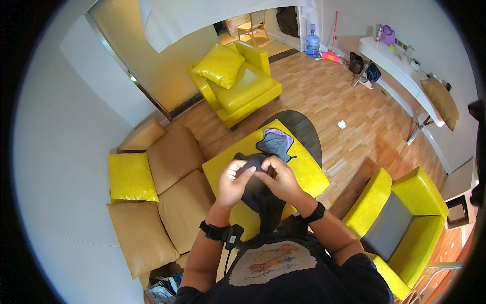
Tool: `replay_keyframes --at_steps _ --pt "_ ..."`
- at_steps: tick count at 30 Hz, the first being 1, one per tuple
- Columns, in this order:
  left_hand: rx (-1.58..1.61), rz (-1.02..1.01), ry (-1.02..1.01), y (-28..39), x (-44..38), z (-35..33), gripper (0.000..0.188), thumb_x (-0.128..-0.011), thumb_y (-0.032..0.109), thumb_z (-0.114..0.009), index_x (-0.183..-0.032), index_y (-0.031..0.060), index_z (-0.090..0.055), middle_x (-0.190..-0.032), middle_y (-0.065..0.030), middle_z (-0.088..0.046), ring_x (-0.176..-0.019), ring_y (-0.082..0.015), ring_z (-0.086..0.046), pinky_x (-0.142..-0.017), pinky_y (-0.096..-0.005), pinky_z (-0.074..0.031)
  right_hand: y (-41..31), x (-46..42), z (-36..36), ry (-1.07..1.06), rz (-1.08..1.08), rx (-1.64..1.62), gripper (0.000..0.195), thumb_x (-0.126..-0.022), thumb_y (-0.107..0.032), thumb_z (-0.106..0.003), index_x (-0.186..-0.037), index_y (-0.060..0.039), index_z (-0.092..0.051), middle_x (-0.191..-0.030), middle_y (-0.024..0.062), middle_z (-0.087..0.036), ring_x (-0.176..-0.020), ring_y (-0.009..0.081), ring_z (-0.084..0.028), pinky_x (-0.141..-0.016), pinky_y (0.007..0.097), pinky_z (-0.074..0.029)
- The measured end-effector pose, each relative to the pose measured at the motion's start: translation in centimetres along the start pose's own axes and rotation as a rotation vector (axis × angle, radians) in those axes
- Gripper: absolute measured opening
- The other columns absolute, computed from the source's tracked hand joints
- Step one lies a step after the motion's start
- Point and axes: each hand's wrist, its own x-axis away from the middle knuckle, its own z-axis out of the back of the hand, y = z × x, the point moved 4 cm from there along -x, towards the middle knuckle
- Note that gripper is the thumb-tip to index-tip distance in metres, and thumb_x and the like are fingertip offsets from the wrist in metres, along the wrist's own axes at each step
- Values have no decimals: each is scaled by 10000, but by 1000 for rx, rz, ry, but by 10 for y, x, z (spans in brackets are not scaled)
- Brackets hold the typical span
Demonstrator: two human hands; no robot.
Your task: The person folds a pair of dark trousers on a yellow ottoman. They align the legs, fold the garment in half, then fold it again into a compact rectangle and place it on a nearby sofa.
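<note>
My left hand (234, 182) and my right hand (281, 176) pinch a piece of dark cloth (262, 197) between thumbs and fingers. The two thumbs nearly meet at its upper edge. From my hands the cloth hangs down toward my lap; whether it is a garment I cannot tell. Beneath it stands a yellow leather-look ottoman (309, 173). On the ottoman, just beyond my right hand, lies a grey cloth (276, 144) with a purple cloth (286, 135) showing along its edge.
A tan sofa (186, 205) with cushions is at left. One yellow armchair (246, 89) stands ahead, another yellow armchair (429, 197) at right. A dark oval rug (309, 133) lies under the ottoman's far side. Along the right wall runs a white table (398, 64); clothes (165, 288) lie lower left.
</note>
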Motion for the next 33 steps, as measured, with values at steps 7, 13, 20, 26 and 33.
replay_keyframes --at_steps 7,13,20,26,33 --pt "-144 27 64 -14 10 32 107 -982 42 -720 -1065 -4 -672 -960 -24 -715 -848 -88 -647 -797 -242 -536 41 -7 50 214 -77 3 169 -975 -42 -696 -912 -73 -542 -796 -46 -508 -728 63 -486 -638 248 -430" --pt "85 36 155 -21 12 33 117 -1055 82 -610 -1145 13 -641 -1034 -30 -696 -892 -89 -635 -800 -238 -531 37 2 56 76 -203 254 185 -863 -37 -762 -898 -57 -581 -837 86 -592 -768 223 -598 -693 346 -495" --pt "266 200 167 -29 15 19 138 -1090 144 -569 -1151 38 -631 -1030 3 -669 -879 -71 -611 -777 -230 -512 -22 2 29 -21 346 358 234 -740 -80 -877 -894 -74 -701 -1174 104 -635 -1115 353 -590 -942 427 -496" --pt "133 114 166 -25 13 11 133 -1095 151 -566 -1113 32 -624 -994 22 -629 -896 -57 -553 -816 -227 -475 -12 6 13 -149 226 323 176 -805 -87 -833 -940 -35 -733 -1083 121 -688 -1046 365 -625 -918 438 -515" --pt "-28 187 107 -26 19 24 124 -1064 167 -635 -1094 48 -619 -983 18 -626 -891 -66 -554 -824 -229 -470 5 -4 31 -207 48 160 150 -960 -78 -731 -874 12 -647 -791 111 -634 -731 265 -626 -676 357 -488"
